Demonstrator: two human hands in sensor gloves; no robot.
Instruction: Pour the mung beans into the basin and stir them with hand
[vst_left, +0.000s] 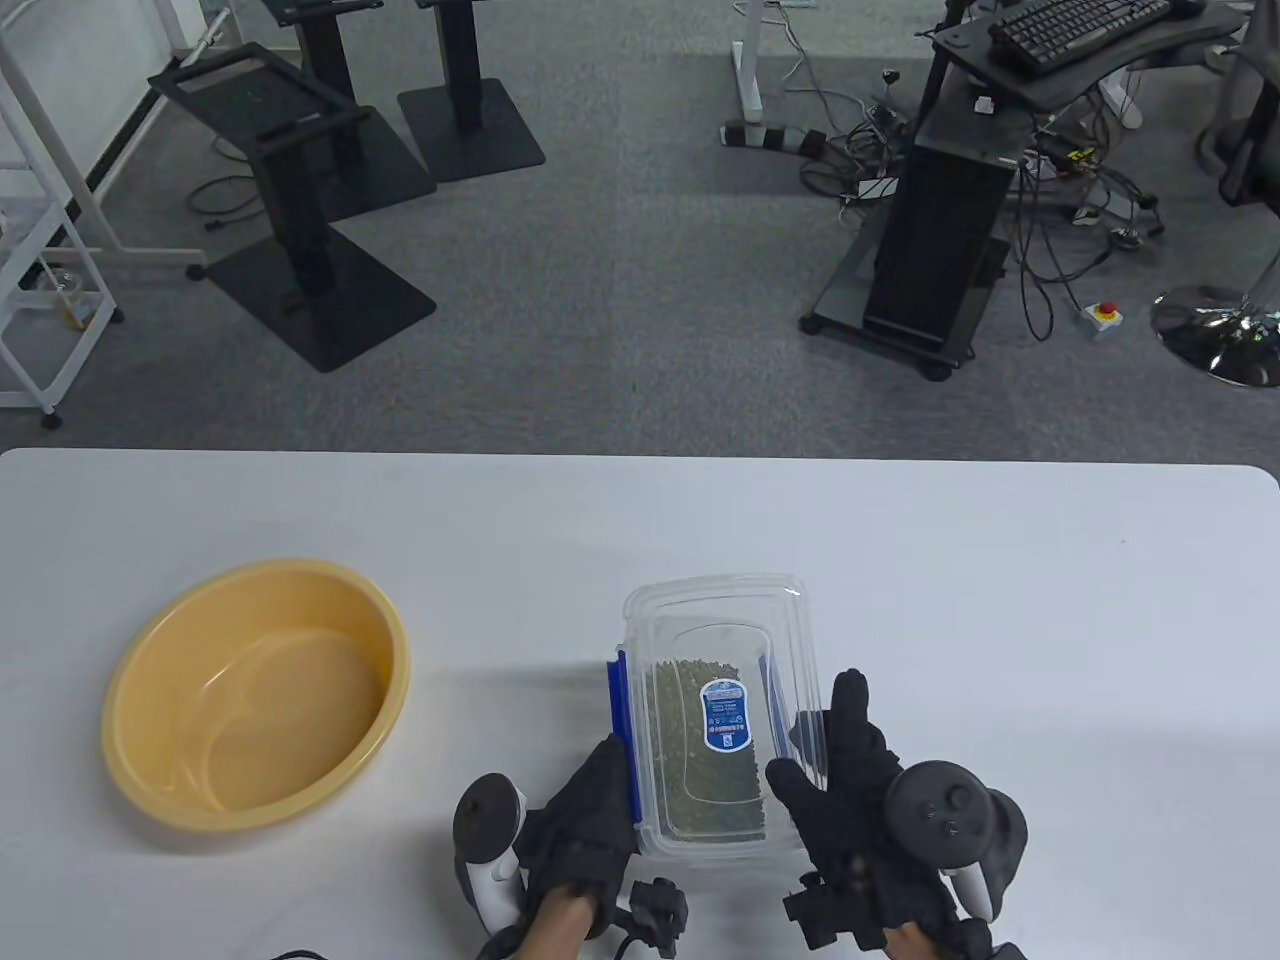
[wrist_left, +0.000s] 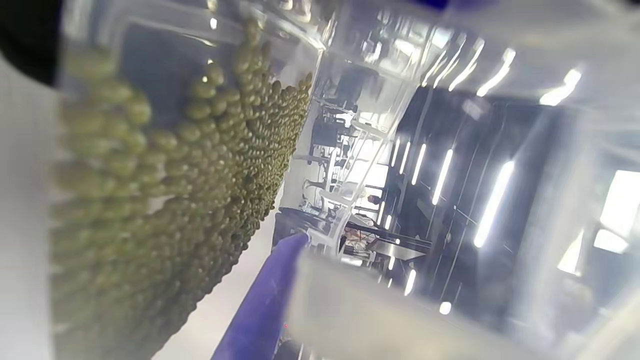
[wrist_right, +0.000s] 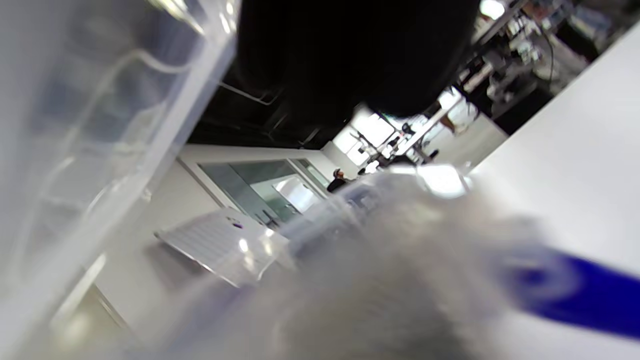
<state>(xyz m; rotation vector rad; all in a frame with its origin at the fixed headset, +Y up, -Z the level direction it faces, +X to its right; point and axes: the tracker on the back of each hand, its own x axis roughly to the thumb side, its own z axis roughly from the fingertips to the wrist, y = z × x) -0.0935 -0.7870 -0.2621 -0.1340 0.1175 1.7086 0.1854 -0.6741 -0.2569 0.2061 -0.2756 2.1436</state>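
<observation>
White table (vst_left: 1000, 600) carries a round yellow plastic basin (vst_left: 140, 690) at its left and, well apart, a clear lidded plastic box (vst_left: 700, 620) of green mung beans (vst_left: 690, 760). Left hand (vst_left: 585, 815) and right hand (vst_left: 850, 780) grip its sides.

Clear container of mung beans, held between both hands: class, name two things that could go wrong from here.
1. The lid with blue clips looks still on the container; tipping without opening pours nothing.
2. The yellow basin sits well left of both hands, left hand and right hand; beans may scatter in transit.
</observation>
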